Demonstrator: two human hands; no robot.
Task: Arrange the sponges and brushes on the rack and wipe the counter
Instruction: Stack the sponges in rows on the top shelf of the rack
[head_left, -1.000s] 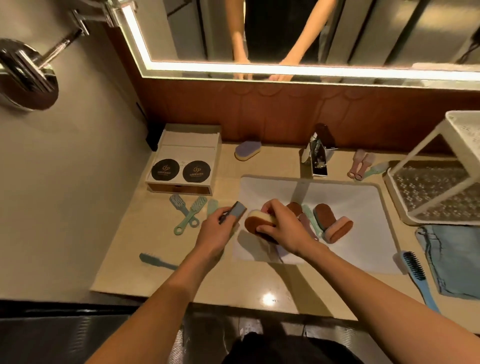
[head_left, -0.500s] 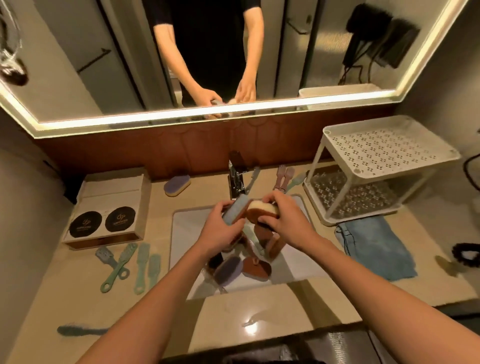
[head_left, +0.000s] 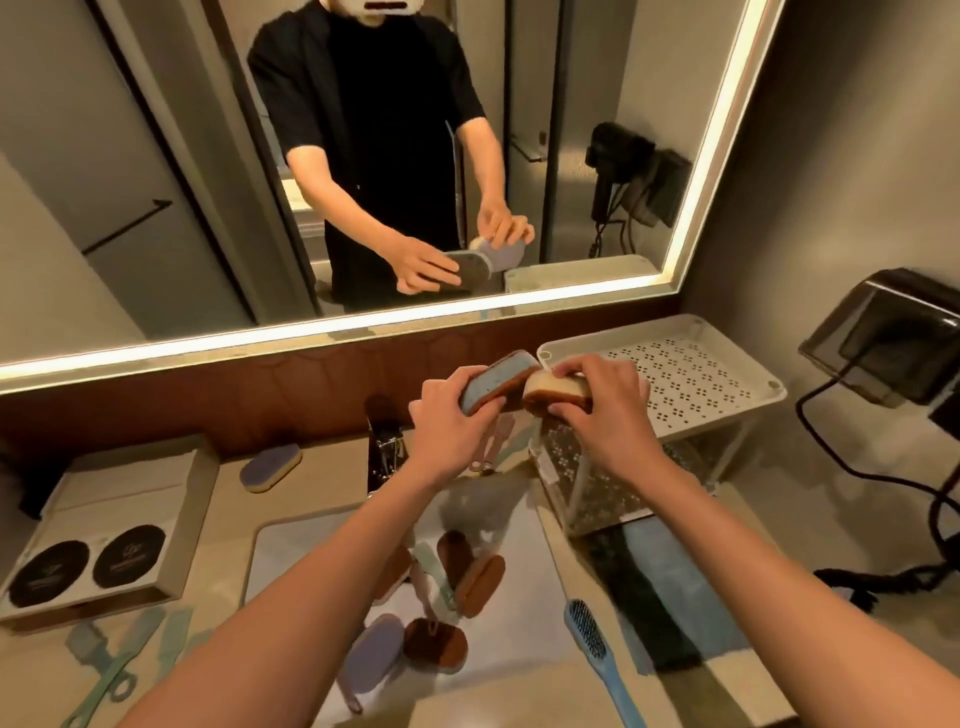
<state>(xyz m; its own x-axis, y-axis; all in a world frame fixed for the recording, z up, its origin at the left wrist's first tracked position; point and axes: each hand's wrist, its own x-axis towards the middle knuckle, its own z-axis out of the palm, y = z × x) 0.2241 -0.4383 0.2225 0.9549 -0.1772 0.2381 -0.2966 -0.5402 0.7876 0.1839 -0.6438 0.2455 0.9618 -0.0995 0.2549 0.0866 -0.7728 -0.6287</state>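
Note:
My left hand grips a blue-faced sponge with a brown back, held up just left of the white two-tier rack. My right hand grips a cream-and-brown sponge at the front-left corner of the rack's top shelf. The two sponges touch end to end. Several more sponges lie in the sink, among them a purple one and a brown one. A blue brush rests on the counter right of the sink. Green brushes lie at the left.
A purple sponge lies behind the sink, next to the faucet. A beige box with two black discs sits at the left. A blue cloth lies under the rack's front. Pink brushes show behind my left wrist. Black cables hang at the right.
Both hands have lifted the two sponges from the sink up and to the right, to the rack's top shelf. The view has tilted up toward the mirror.

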